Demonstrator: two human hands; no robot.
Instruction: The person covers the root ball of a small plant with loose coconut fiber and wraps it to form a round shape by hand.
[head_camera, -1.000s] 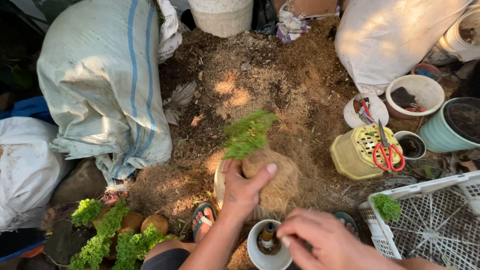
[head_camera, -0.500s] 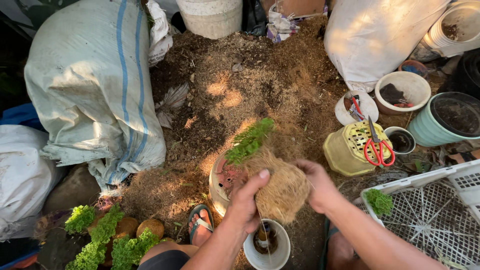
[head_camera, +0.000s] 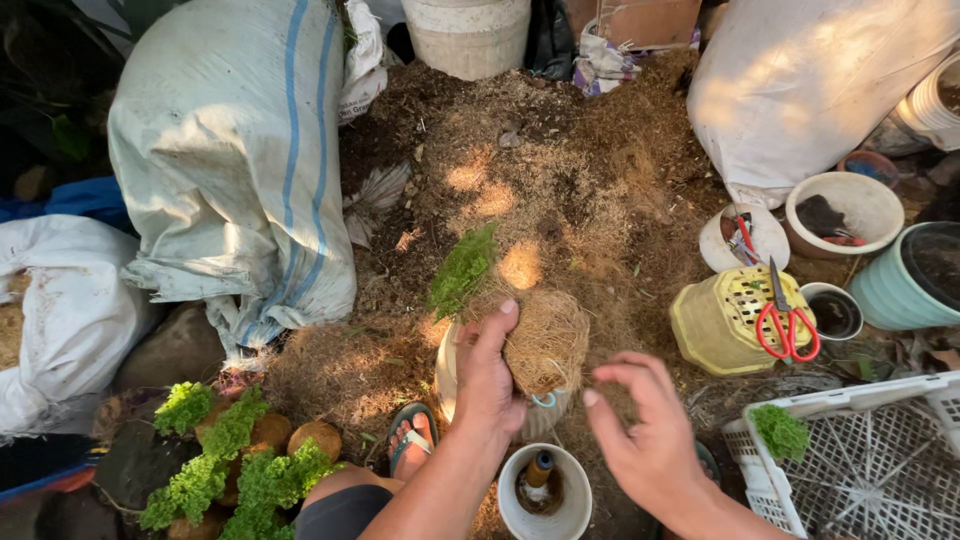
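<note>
Loose brown soil and dry fibre (head_camera: 560, 190) cover the ground, heaped in the middle of the yard. At the far left lie a white sack (head_camera: 60, 320) and a bigger blue-striped sack (head_camera: 240, 160), and below them a cluster of leafy green plants (head_camera: 230, 460) set in round fibre balls. Next comes a foot in a sandal (head_camera: 410, 445), then the left hand (head_camera: 487, 375), its fingers clamped around a fibre ball (head_camera: 548, 340) with a green sprig (head_camera: 462, 268) growing from its top — held just above a pale pot (head_camera: 447, 370). Below sits a white cup (head_camera: 545, 495). The right hand (head_camera: 645, 430) hovers just beside the ball, fingers loosely curled and holding nothing. Farther right — a yellow upturned basket (head_camera: 720, 325) carries red scissors (head_camera: 785, 320), beside bowls and a white crate (head_camera: 860, 460).
</note>
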